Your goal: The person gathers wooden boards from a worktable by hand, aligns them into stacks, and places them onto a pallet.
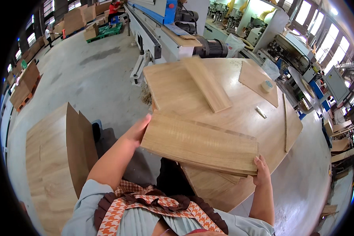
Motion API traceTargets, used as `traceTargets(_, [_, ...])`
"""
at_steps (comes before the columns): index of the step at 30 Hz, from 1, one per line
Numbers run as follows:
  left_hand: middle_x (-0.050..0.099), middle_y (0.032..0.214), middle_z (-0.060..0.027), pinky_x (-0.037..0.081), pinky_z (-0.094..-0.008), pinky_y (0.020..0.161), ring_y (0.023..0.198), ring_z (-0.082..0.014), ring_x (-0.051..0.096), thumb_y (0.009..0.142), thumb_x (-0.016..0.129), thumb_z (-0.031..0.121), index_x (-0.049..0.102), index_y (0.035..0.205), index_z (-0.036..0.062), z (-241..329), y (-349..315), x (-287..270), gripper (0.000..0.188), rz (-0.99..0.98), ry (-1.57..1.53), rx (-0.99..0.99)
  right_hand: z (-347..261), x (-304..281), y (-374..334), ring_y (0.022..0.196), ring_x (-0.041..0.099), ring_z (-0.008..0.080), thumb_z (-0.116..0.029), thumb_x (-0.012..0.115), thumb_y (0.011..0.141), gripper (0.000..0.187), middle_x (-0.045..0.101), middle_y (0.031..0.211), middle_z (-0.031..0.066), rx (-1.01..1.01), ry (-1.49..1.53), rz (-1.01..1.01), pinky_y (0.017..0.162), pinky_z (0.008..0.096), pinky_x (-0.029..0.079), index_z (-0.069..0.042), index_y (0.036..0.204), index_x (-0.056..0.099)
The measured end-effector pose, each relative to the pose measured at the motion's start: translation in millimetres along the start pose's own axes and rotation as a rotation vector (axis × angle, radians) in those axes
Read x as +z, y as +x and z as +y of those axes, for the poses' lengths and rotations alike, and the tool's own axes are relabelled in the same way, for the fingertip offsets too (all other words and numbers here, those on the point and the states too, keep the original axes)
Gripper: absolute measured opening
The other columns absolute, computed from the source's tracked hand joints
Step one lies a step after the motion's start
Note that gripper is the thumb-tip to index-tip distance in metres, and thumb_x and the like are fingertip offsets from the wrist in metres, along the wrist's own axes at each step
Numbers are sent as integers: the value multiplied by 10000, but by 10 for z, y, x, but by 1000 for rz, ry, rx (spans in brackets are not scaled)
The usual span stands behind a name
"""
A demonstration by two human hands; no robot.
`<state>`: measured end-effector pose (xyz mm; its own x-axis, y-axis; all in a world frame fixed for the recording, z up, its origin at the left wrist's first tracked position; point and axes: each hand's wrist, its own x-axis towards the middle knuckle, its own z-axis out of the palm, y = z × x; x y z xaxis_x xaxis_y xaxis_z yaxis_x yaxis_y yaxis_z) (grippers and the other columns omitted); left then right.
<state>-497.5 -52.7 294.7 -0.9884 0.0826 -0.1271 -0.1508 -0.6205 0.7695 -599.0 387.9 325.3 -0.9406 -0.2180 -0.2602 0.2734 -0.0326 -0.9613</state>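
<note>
A short stack of wooden boards (pixel 200 143) with light brown grain spans the space between my hands, above the near part of the wooden table (pixel 169 90). My left hand (pixel 137 131) grips the stack's left end, and my right hand (pixel 262 170) is closed round its right end near the lower corner. The boards' long edges lie nearly flush, with several layers showing along the near side. Beyond the stack, a single wooden board (pixel 207 84) lies slantwise on the table. My fingers under the stack are hidden.
On the table's right lie a flat brown panel (pixel 257 82) with a roll of tape (pixel 267 85), a small cutter-like tool (pixel 260 112) and a thin strip (pixel 285 124). A large machine (pixel 161 43) stands behind. To my left is a panel stack (pixel 47 157).
</note>
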Motion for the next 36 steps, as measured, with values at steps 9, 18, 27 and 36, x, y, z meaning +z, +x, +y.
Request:
traceTargets(9, [466, 1192, -140, 394, -377, 888, 1080, -238, 469, 776, 559, 398, 371, 1237, 10, -118, -714, 210, 631, 196, 4, -117, -81, 2, 84, 1095, 424, 237, -212, 567, 724, 594, 462, 1181, 130, 58, 12, -200, 906, 343, 350, 15, 1237, 370])
traceTargets(18, [403, 1237, -160, 327, -363, 949, 1138, -249, 409, 689, 600, 193, 281, 1283, -13, -59, -512, 670, 705, 53, 43, 181, -213, -109, -9, 1081, 450, 228, -261, 666, 606, 761, 472, 1173, 120, -196, 82, -283, 906, 322, 366, 11, 1243, 353])
traceTargets(27, [176, 1378, -126, 122, -339, 1030, 1270, -222, 175, 548, 787, 205, 0, 1364, 29, -364, -253, 461, 1148, -204, 843, 681, 289, -691, -7, 1225, 312, 228, -183, 575, 689, 779, 312, 1342, 87, -536, 130, -274, 1009, 348, 262, -76, 1354, 186])
traceTargets(36, [53, 1426, -97, 89, -356, 1037, 1306, -197, 62, 570, 776, 152, -84, 1366, 93, -658, -152, 543, 1173, -247, 560, 512, 147, -618, 530, 1274, 200, 223, -650, 315, 789, 820, 193, 1398, 96, -366, 360, -387, 1045, 385, 184, -73, 1354, 171])
